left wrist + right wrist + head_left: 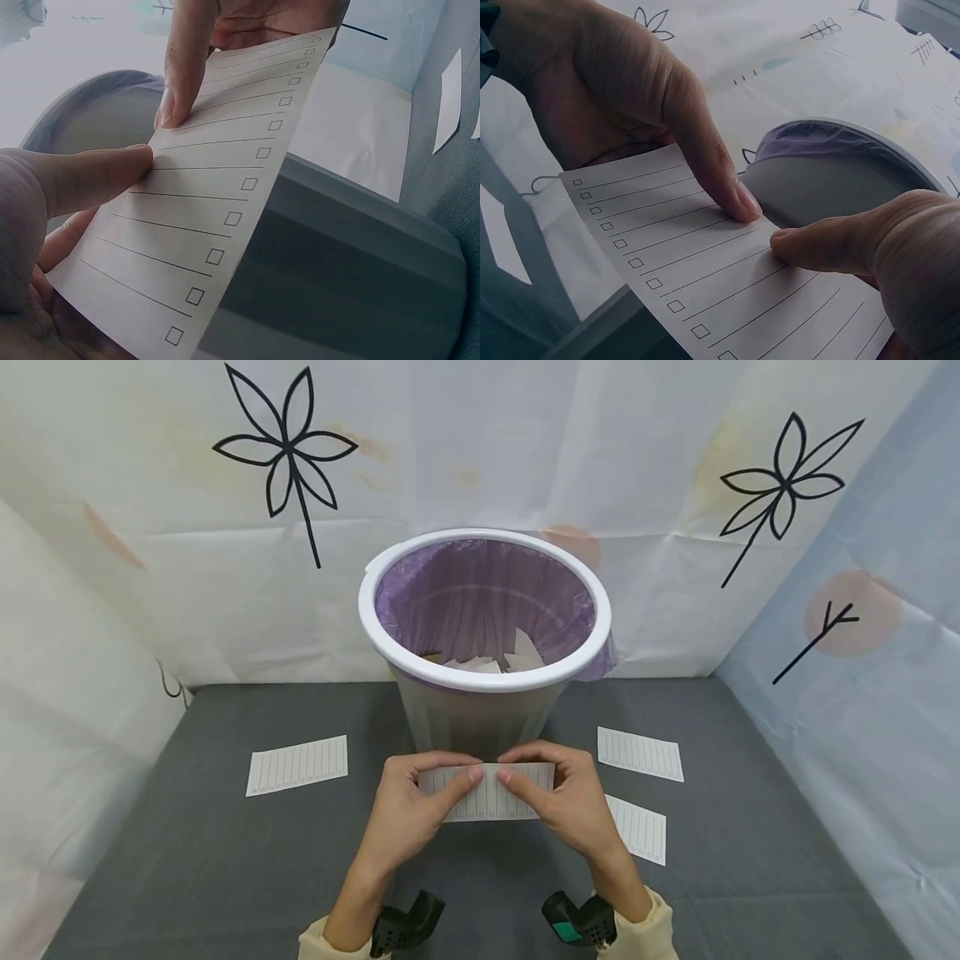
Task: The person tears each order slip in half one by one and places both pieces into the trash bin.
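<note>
Centrally, lined sheet [489, 806] raised above table [225, 877], just before bin [480, 714]; fingers of left hand [405, 810] and right hand [570, 797] pinch sheet near its middle. Bin obstructs forward path; purple liner [480, 585], paper scraps [480, 665] inside. Left loose sheet [297, 765] well apart; far right sheet [640, 753], near right sheet [641, 831], latter partly hidden by right hand. Fabric backdrop [465, 468] bounds rear table edge; open room between left hand and left loose sheet

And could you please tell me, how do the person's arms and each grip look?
The sleeves are pale cream. A black, angular left device and a similar right device, which has a green patch, sit near them. The left grip and right grip are bare, wearing no gloves.
</note>
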The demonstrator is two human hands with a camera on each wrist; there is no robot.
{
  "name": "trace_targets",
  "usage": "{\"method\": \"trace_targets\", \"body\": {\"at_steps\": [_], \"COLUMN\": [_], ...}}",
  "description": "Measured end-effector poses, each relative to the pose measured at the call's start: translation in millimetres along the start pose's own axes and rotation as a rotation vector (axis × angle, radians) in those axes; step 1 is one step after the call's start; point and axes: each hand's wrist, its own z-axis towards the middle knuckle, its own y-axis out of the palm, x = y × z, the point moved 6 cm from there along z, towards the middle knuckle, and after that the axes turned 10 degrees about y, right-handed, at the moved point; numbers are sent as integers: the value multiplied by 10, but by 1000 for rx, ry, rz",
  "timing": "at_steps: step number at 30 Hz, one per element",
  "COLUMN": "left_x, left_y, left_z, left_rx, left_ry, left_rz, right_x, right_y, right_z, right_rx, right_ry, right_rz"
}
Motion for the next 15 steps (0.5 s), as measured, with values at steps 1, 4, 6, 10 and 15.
{"method": "trace_targets", "body": {"at_steps": [1,4,6,10,15], "left_x": [2,8,10,8,8], "left_y": [0,-1,-1,6,21], "left_z": [-4,-6,-4,1,5], "left_rx": [2,5,6,5,5], "left_ry": [-1,-1,0,5,29], "left_rz": [2,8,11,12,10], "right_x": [-1,-4,-5,4,26], "right_y": [2,10,15,29,41], "right_z": [0,4,5,11,19], "right_rx": [2,9,17,19,8], "right_ry": [0,-2,-1,12,28], "right_rz": [-3,-12,-24,-33,-29]}}
